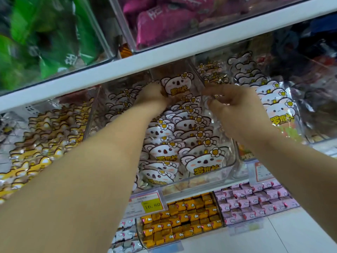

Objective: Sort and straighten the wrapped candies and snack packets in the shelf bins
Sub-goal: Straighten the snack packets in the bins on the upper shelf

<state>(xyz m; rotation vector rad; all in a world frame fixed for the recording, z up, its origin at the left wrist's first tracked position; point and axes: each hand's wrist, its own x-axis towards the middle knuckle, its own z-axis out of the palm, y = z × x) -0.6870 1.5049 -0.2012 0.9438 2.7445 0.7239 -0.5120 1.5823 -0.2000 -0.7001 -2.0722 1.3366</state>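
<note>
A clear plastic bin (228, 162) on the middle shelf holds rows of koala-faced snack packets (184, 136). My left hand (154, 96) reaches deep into the bin and grips one koala packet (177, 84), held upright at the back. My right hand (235, 105) is at the bin's right wall, fingers curled and pinching the clear edge of a packet (209, 99). To the right another bin holds white bear-faced packets (273, 99).
A bin of yellow-brown packets (43, 136) stands to the left. Green packets (45, 37) and pink packets (173, 19) fill bins on the shelf above. Below are orange wrapped candies (184, 220), pink wrapped candies (255, 199) and a price tag (147, 203).
</note>
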